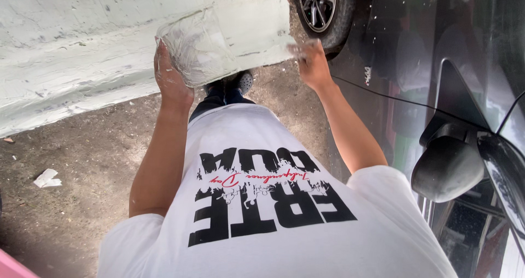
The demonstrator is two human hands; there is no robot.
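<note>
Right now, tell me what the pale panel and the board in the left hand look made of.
Pale panel: apparently filler-coated bodywork, matte, with rough smear ridges. Board in the left hand: flat, stiff sheet smeared with grey-white paste; base material hidden.

Two hands are seen: the left hand (pixel 170 80) and the right hand (pixel 310 65). One clear plastic bag (pixel 198 45) is held up. One car wheel (pixel 322 7), one side mirror (pixel 447 167), one dark shoe (pixel 240 81) and one paper scrap (pixel 47 178) are counted.

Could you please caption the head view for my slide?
Left hand holds a putty-smeared board while right hand works the white panel.
</note>
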